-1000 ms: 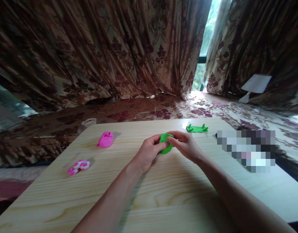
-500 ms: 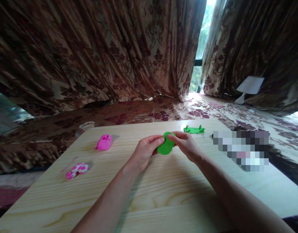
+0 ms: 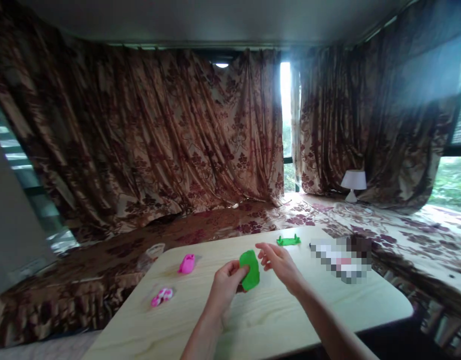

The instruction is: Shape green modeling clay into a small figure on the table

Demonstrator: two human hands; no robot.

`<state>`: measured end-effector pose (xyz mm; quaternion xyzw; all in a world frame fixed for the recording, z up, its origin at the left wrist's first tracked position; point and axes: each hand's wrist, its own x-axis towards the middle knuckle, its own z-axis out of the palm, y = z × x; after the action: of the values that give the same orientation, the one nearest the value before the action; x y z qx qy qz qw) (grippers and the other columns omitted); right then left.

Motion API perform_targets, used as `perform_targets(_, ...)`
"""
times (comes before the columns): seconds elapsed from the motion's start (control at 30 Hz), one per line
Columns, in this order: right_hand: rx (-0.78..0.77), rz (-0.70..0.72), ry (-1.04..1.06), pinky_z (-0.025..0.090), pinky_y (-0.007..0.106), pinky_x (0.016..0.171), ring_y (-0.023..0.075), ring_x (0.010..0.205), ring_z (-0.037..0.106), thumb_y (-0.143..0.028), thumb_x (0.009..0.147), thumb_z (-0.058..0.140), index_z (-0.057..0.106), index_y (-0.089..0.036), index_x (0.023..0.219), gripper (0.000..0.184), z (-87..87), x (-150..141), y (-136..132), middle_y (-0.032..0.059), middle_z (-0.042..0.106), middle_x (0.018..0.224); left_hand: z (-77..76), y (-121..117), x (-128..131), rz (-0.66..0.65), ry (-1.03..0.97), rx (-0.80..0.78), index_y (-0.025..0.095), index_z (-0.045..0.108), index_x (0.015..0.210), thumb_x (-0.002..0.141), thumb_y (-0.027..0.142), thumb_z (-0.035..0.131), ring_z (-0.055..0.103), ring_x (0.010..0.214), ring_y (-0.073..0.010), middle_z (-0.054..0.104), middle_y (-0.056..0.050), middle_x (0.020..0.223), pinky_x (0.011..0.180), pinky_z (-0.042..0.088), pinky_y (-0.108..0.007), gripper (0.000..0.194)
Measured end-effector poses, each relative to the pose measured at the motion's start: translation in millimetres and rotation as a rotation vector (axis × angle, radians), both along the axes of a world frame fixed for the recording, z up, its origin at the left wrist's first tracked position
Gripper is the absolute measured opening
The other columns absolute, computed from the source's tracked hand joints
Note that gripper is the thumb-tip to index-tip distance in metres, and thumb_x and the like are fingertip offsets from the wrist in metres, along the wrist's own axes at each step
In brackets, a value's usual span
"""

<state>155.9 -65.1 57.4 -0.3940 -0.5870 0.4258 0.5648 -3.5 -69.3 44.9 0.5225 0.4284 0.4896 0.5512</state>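
Observation:
Above the middle of the table my left hand pinches a flat, rounded piece of green modelling clay between thumb and fingers. The clay stands roughly upright, its broad face towards me. My right hand is just to the right of it, fingers bent and apart, holding nothing. A small gap shows between those fingertips and the clay. Farther back lies a second green piece with raised bits at its ends.
On the left of the wooden table sit a pink hollow shape and a pink-and-white lump. A blurred-out object lies at the right. Beyond stand a clear container, a white lamp and patterned curtains.
My right hand has let go of the green clay and moved off to its right. The left hand still holds the clay, now turned more upright. The view has tilted up.

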Motion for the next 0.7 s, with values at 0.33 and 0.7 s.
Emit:
perform_targets(0.33,-0.134,0.011,0.211,0.045,0.026,0.055,0.0156,0.065,0.058,-0.038,0.067,0.066,0.068,-0.017,0.078,0.024,-50.3,-20,-91,0.0031,0.065,0.071,-37.1,-89,7,0.232,-0.411,-0.081,0.019,0.061,0.09,0.062,0.022,0.074,0.064,0.071,-0.0151,0.068,-0.003,0.085,0.066,0.053,-0.027,0.032)
perform_targets(0.7,-0.038,-0.005,0.281,0.047,0.029,0.068,0.0161,0.075,0.06,-0.034,0.069,0.067,0.065,-0.015,0.093,0.031,-29.0,-19,-139,0.0057,0.066,0.085,-12.2,-151,-4,0.036,-0.463,-0.089,0.02,0.064,0.093,0.067,0.029,0.071,0.063,0.083,-0.0161,0.067,-0.003,0.095,0.067,0.053,-0.028,0.029)
